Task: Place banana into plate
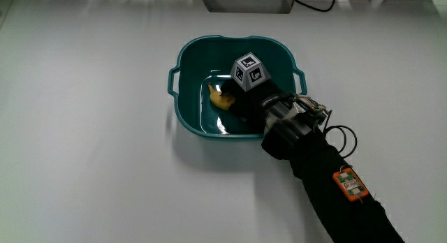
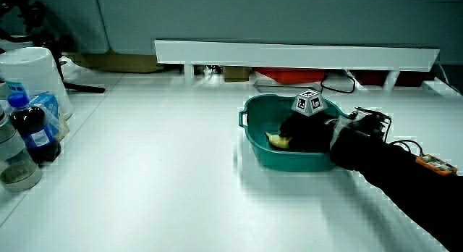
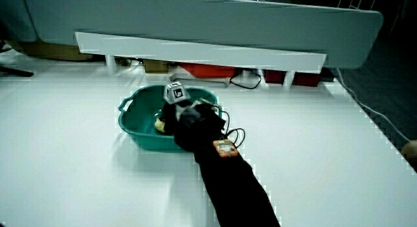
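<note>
Main view, hand: the hand (image 1: 244, 96) is down inside the teal basin (image 1: 187, 114), its patterned cube (image 1: 250, 70) uppermost, the forearm (image 1: 328, 180) crossing the basin's rim on the person's side.
Main view, banana: the banana (image 1: 220, 98) lies in the basin, touching the fingertips; whether the fingers grasp it or merely rest on it I cannot tell.
Main view, risk: if the fingers are not yet off the fruit, lifting the hand could, in my judgement, drag the banana up the basin's wall or tip it out.
Main view, surroundings: a pale box (image 1: 248, 1) and a black cable (image 1: 314, 4) lie farther from the person than the basin, well apart from it.
Side view, vessel: the basin (image 2: 253, 147) is deep and handled, more tub than plate; the banana (image 2: 277, 140) shows as a yellow patch low inside it, beside the hand (image 2: 304, 129).
Side view, risk: the sleeve (image 2: 405, 179) lies across the rim, so a careless pull might shift the light basin.
Side view, bystanders: a dark bottle (image 2: 30, 129) and a white tub (image 2: 32, 74) stand well apart from the basin, near the table's edge; neither is in the way.
Side view, obstruction: the forearm (image 3: 228, 181) hides much of the basin (image 3: 133, 132); only a sliver of banana (image 3: 159, 125) shows by the hand (image 3: 182, 116).
Side view, wrist: an orange device (image 3: 223, 149) sits on the sleeve, clear of the basin's rim.
</note>
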`<move>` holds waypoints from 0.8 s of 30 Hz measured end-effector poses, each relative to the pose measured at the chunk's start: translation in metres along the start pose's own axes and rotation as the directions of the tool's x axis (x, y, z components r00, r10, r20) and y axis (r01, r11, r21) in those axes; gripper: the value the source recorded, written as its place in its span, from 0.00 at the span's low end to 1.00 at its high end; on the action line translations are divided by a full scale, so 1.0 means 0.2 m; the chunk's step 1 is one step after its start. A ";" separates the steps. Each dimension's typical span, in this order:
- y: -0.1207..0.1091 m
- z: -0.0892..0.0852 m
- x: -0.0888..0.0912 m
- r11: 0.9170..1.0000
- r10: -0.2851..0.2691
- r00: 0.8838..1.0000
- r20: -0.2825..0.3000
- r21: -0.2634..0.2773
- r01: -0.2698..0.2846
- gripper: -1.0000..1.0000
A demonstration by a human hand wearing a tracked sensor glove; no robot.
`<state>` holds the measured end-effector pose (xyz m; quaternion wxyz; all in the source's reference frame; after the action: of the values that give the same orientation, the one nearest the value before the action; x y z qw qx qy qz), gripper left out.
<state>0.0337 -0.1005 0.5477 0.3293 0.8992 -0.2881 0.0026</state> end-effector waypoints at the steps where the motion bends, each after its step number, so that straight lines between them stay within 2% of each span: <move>1: 0.00 -0.01 0.01 1.000 -0.006 1.000 -0.005 -0.001 0.006 0.39; 5: -0.01 0.01 0.00 1.000 -0.007 1.000 0.005 0.011 0.007 0.32; 7: 0.00 -0.01 0.01 1.000 -0.001 1.000 -0.012 -0.013 0.001 0.29; 9: 0.00 -0.01 0.01 1.000 -0.019 1.000 -0.006 0.001 0.019 0.26; 10: 0.00 0.00 0.02 1.000 -0.012 1.000 -0.023 -0.012 0.012 0.24; 13: -0.02 0.01 0.02 1.000 -0.017 0.999 -0.027 0.009 0.017 0.19; 16: -0.04 0.02 0.05 0.998 -0.034 0.997 -0.064 0.057 0.037 0.15; 18: -0.04 0.03 0.06 0.996 -0.049 0.996 -0.072 0.068 0.054 0.11; 19: -0.05 0.04 0.06 0.997 -0.032 0.995 -0.095 0.063 0.038 0.10; 20: -0.05 0.04 0.07 0.996 -0.039 0.995 -0.094 0.075 0.046 0.08; 21: -0.05 0.04 0.08 0.997 -0.037 0.993 -0.114 0.058 0.044 0.06; 23: -0.06 0.05 0.08 0.996 -0.050 0.991 -0.124 0.062 0.058 0.03; 24: -0.06 0.05 0.09 0.997 -0.053 0.991 -0.126 0.047 0.059 0.02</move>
<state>0.0522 -0.1081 0.5371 0.3238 0.9131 -0.2413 0.0568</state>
